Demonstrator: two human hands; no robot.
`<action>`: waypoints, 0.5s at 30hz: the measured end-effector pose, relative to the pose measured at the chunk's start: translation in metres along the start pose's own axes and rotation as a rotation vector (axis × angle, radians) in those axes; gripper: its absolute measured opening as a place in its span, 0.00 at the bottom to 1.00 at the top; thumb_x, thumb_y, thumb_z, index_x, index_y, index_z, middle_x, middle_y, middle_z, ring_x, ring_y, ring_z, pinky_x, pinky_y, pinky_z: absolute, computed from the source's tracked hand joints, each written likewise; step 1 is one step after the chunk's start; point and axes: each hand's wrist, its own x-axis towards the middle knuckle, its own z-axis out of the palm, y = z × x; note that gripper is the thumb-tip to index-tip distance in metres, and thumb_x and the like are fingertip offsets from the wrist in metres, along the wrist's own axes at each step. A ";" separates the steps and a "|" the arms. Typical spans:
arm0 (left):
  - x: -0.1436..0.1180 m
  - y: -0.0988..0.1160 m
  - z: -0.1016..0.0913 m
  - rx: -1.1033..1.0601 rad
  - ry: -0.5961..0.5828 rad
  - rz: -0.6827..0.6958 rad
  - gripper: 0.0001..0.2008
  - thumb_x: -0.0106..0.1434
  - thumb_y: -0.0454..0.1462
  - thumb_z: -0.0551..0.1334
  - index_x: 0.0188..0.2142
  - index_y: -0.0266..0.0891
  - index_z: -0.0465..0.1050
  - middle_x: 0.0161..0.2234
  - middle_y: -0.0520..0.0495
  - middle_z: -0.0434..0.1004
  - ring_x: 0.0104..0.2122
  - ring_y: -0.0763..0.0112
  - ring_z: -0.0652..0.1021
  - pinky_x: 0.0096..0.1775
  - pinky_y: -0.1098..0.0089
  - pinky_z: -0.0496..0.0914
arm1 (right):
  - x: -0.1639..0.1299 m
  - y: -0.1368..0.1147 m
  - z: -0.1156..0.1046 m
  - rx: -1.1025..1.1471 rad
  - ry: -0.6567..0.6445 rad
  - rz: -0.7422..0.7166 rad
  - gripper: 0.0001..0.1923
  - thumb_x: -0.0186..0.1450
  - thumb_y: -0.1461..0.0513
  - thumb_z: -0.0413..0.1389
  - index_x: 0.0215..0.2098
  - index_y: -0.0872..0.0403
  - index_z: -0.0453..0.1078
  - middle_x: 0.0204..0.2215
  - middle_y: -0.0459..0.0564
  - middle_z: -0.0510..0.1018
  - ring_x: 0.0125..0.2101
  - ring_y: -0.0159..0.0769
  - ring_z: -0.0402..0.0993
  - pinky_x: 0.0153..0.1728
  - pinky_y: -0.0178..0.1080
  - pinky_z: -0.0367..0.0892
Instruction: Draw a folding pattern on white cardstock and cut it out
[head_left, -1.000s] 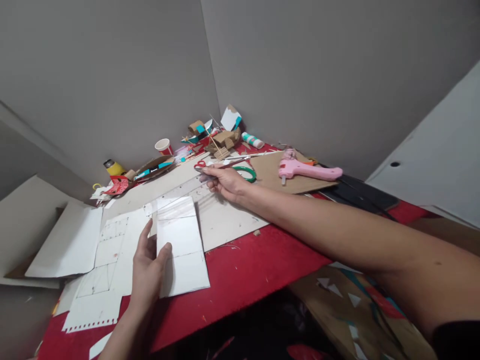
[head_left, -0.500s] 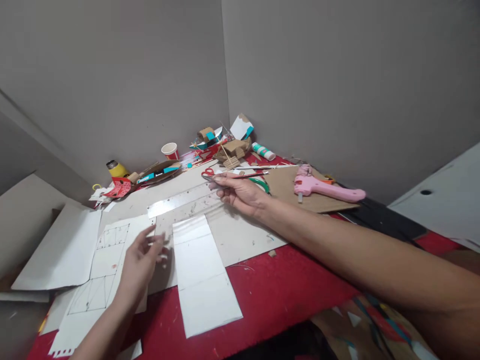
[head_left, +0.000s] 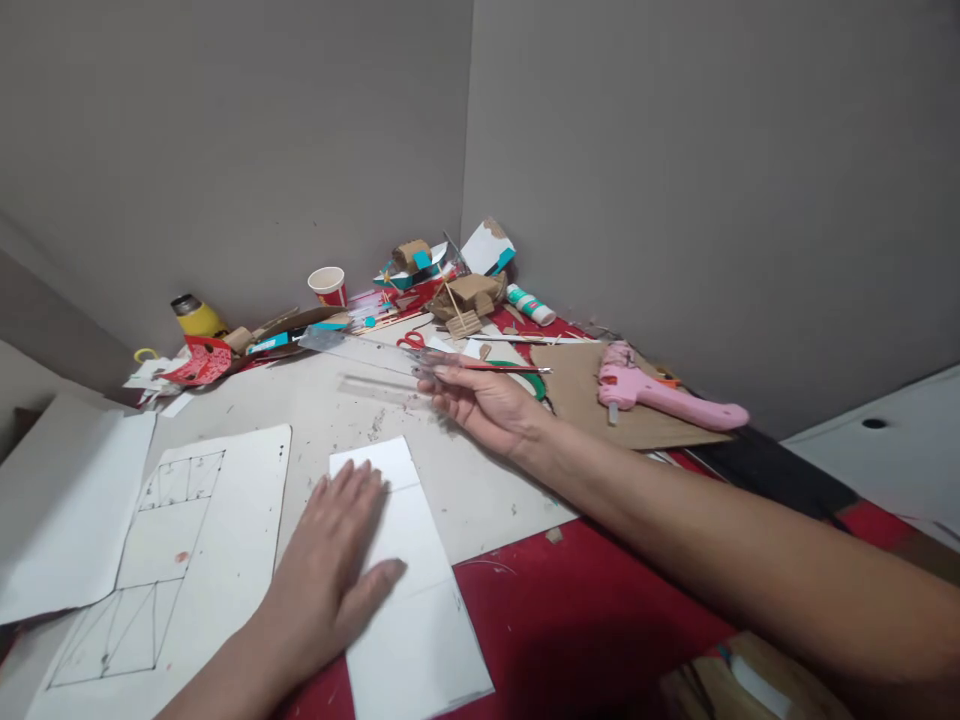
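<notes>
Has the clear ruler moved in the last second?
Yes. The right hand has lifted the ruler off the grey board; it now hangs tilted, its far end toward the paper cup.

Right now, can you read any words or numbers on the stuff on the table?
None can be read.
Clear plastic ruler in the right hand: marks too blurred.
White paper sheet with pencil drawing: lines only, no words.
White glue bottle with green band: label too small.
</notes>
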 end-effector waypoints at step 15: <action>0.003 0.003 -0.012 0.045 0.242 -0.167 0.28 0.65 0.47 0.60 0.63 0.45 0.61 0.59 0.38 0.71 0.56 0.51 0.74 0.52 0.50 0.73 | -0.004 0.000 -0.005 -0.104 -0.033 0.010 0.09 0.63 0.74 0.55 0.32 0.57 0.74 0.25 0.47 0.80 0.23 0.30 0.79 0.20 0.27 0.73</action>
